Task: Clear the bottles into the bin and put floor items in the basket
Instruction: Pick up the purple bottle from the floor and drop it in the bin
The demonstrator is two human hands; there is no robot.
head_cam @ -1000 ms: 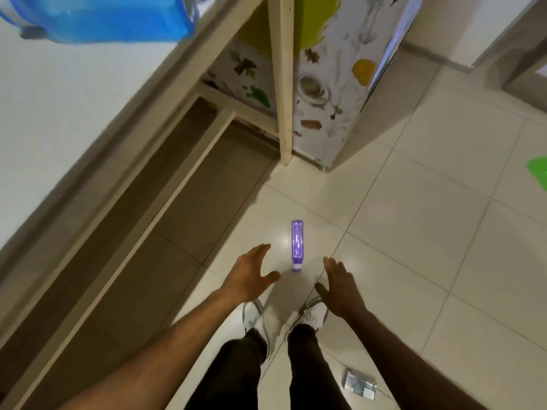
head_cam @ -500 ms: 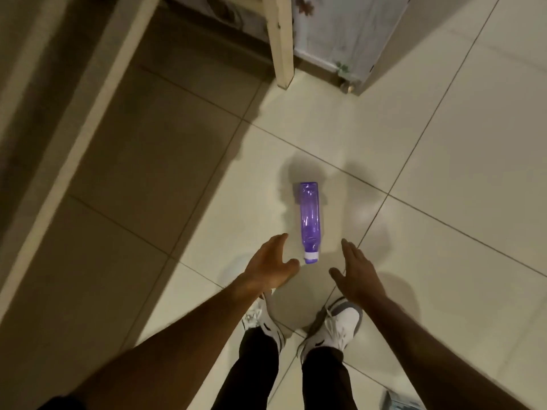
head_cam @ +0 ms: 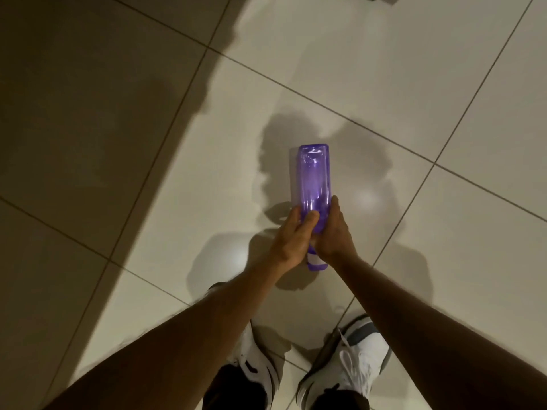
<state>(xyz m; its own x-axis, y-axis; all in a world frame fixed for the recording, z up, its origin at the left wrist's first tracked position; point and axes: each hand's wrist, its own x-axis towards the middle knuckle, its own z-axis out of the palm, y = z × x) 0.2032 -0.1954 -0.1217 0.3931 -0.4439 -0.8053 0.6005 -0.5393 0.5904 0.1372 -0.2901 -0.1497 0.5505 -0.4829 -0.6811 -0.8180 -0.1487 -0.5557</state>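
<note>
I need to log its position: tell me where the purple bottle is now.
In the head view, the purple bottle lies centre frame on the pale floor tiles, its cap end gripped between left hand and right hand, ahead of the white shoes.

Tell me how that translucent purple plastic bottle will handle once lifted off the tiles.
The translucent purple plastic bottle looks empty, so probably light. Its glossy walls may be slippery, hence perhaps the left hand and right hand both gripping near the cap. Its flattish sides suggest little rolling.

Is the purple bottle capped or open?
Capped: the purple bottle shows a purple cap below both hands, left hand and right hand.
</note>
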